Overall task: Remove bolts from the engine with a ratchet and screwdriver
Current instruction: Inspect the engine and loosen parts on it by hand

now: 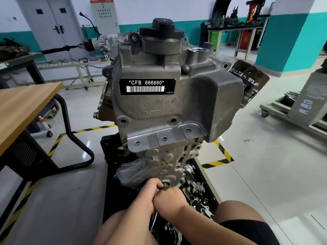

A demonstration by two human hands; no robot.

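A grey engine (159, 106) stands upright on a black tray, with a black barcode label reading CFB 666660 on its cover. Low on the engine's front, a ratchet head (166, 186) sits against a bolt location; the bolt itself is hidden by it. My left hand (149, 192) and my right hand (169, 198) are pressed together, both with fingers curled around the ratchet just below its head. A thin piece of the metal handle (153, 220) shows beneath my hands. No screwdriver is visible.
The black tray (207, 181) under the engine holds several loose metal parts on its right side. A wooden table (23, 106) with a black frame stands at the left. Yellow-black floor tape (223, 152) borders the area. My knee (238, 216) is at the lower right.
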